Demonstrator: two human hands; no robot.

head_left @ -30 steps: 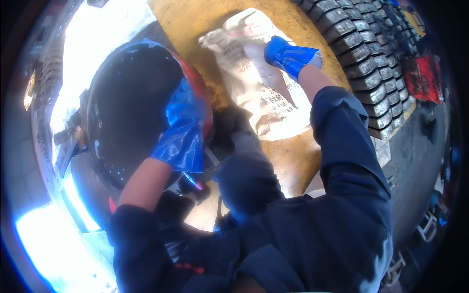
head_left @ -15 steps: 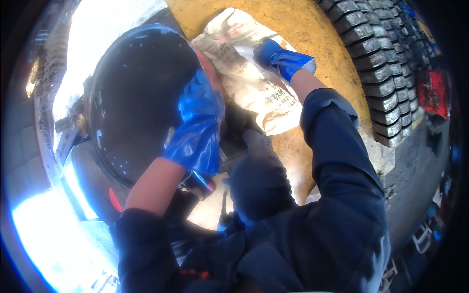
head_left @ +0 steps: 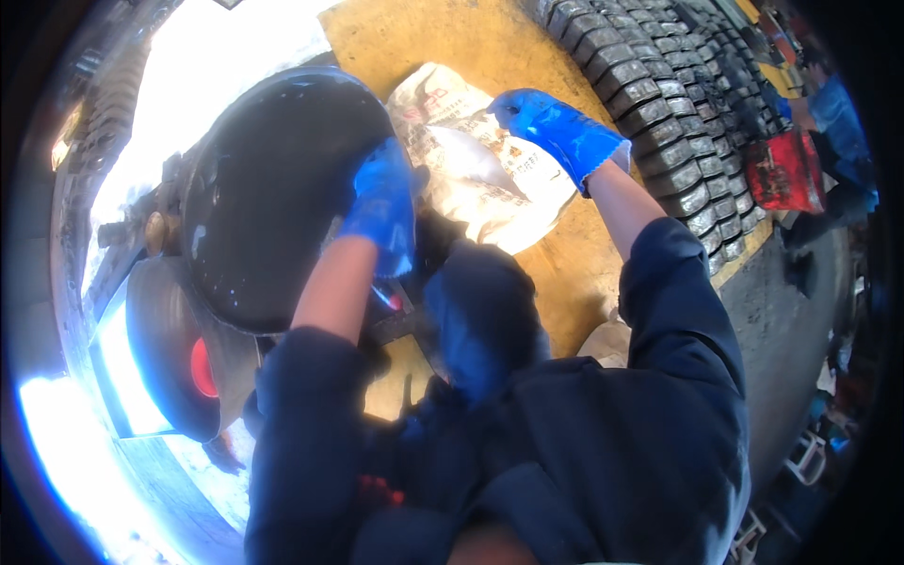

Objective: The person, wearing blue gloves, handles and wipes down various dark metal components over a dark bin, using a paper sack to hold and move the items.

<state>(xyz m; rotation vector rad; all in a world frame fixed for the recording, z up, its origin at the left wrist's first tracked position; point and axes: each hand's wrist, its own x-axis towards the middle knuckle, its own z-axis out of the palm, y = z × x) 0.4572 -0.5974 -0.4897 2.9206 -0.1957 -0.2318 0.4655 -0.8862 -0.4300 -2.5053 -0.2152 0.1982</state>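
My left hand (head_left: 382, 209), in a blue rubber glove, is curled at the right rim of a large round black drum-like vessel (head_left: 282, 207). Its fingers look closed over that edge, though the far side of the grip is hidden. My right hand (head_left: 556, 132), gloved the same way, pinches the upper right edge of a crumpled, pale printed paper sack (head_left: 429, 102). A whitish patch shows in the sack's middle, perhaps an inner liner; glare washes it out. The sack lies right of the vessel, close to my left hand.
A yellow, worn surface (head_left: 452, 38) lies under the sack. Stacked black treaded blocks (head_left: 650, 113) run along the right, with a red container (head_left: 786, 171) beyond. At left stand a wheel-like disc with a red centre (head_left: 169, 353) and a brass-coloured fitting (head_left: 156, 233). My knee (head_left: 485, 320) is below the sack.
My view has shifted, so the treads and red container sit farther left. My right hand has lifted the sack's edge outward, and more of the whitish patch shows. My left hand stays at the rim.
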